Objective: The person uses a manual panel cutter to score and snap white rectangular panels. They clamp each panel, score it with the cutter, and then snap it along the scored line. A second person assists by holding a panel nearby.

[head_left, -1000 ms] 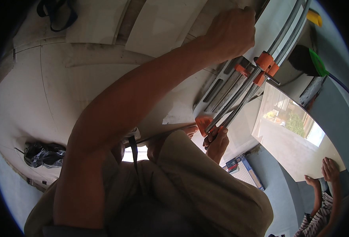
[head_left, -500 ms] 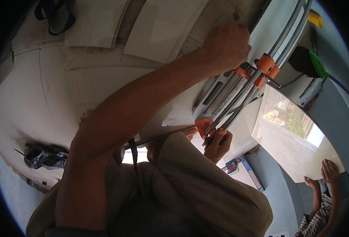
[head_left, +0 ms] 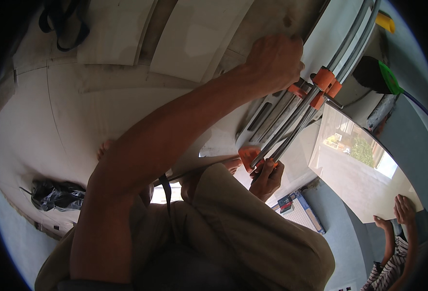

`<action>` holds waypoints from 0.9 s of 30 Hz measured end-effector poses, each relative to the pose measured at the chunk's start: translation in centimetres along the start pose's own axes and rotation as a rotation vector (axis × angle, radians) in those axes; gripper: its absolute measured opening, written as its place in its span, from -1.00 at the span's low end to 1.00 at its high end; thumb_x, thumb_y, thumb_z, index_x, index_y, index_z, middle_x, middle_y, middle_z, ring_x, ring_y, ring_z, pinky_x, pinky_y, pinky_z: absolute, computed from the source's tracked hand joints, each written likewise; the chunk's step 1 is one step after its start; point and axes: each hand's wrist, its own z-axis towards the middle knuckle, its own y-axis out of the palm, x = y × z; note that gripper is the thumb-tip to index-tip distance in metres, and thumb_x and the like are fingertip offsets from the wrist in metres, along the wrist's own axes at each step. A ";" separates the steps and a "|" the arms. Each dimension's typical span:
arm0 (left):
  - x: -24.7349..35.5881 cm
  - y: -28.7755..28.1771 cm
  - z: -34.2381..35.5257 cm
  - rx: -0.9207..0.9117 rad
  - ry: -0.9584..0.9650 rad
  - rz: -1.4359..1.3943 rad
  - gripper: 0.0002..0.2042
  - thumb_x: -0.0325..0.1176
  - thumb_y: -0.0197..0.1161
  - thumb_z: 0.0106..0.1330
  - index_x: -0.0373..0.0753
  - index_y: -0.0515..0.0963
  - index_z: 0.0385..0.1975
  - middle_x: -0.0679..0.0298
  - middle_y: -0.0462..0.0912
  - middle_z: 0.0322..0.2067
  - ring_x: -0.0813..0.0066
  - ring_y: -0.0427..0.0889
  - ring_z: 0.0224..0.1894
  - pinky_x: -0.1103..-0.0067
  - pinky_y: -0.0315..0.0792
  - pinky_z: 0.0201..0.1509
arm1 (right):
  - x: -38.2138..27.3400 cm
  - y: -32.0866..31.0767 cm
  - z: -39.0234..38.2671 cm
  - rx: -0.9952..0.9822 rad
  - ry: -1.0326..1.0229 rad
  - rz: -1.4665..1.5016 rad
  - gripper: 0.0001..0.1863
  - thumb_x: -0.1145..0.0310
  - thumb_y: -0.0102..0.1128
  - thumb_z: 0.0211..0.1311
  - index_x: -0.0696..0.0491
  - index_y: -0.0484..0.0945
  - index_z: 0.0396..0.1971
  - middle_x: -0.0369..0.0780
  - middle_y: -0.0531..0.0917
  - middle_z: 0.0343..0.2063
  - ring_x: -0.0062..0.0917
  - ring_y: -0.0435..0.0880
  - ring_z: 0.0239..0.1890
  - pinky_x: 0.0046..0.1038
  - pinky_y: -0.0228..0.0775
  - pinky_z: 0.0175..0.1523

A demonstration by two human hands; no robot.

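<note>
A manual tile cutter (head_left: 326,80) with two grey metal rails and orange fittings lies slantwise at the right of the head view. My left hand (head_left: 274,63) is closed in a fist above the cutter's left side, by a white tile (head_left: 331,36) under the rails. What that fist grips, if anything, is hidden beneath it. Lower down, my right hand (head_left: 268,180) has its fingers wrapped around the cutter's near end, beside the orange end piece (head_left: 250,156).
Two tiles (head_left: 194,39) lie at the top. A person's hands (head_left: 403,211) hold a large glossy tile (head_left: 354,165) at the right. A black plastic bag (head_left: 58,195) sits at left, a dark strap (head_left: 64,24) at upper left, a box (head_left: 303,213) beyond my knee.
My left fist has shifted very slightly down and left. My right hand keeps its hold at the cutter's near end, and the view has moved a little.
</note>
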 end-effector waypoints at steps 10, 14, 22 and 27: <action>-0.3 0.8 -0.1 0.003 -0.009 -0.055 -0.78 -0.36 0.34 0.35 -0.43 0.53 -0.29 -0.07 0.63 -0.56 -0.07 0.70 -0.46 0.15 0.56 -0.24 | -1.0 0.1 0.1 0.019 -0.066 -0.343 -0.56 -0.05 -0.08 0.64 0.08 0.40 -0.16 -0.19 0.61 -0.59 -0.49 0.60 -0.56 -0.35 0.39 -0.41; -0.1 1.0 0.2 0.035 0.013 -0.050 -0.79 -0.38 0.32 0.36 -0.42 0.51 -0.29 -0.05 0.63 -0.56 -0.02 0.71 -0.46 0.16 0.57 -0.26 | -0.6 -0.1 0.5 -0.003 -0.101 -0.291 -0.57 -0.04 -0.08 0.64 0.08 0.38 -0.20 -0.20 0.57 -0.65 -0.49 0.58 -0.60 -0.36 0.36 -0.44; 1.2 -0.2 0.9 -0.144 -0.216 -0.061 -0.74 -0.31 0.33 0.35 -0.41 0.51 -0.24 -0.02 0.63 -0.55 -0.01 0.71 -0.45 0.15 0.56 -0.20 | 0.6 -0.8 1.1 -0.068 -0.140 -0.204 -0.55 -0.05 -0.07 0.65 0.08 0.37 -0.24 -0.23 0.50 -0.72 -0.51 0.53 -0.66 -0.36 0.31 -0.51; 1.0 0.4 0.5 -0.084 -0.160 0.008 -0.67 -0.29 0.37 0.31 -0.41 0.49 -0.12 -0.05 0.65 -0.52 -0.07 0.74 -0.39 0.17 0.59 -0.18 | 0.3 -1.0 1.1 -0.093 -0.123 -0.169 -0.55 -0.04 -0.06 0.65 0.09 0.37 -0.24 -0.24 0.51 -0.73 -0.55 0.52 -0.67 -0.37 0.31 -0.54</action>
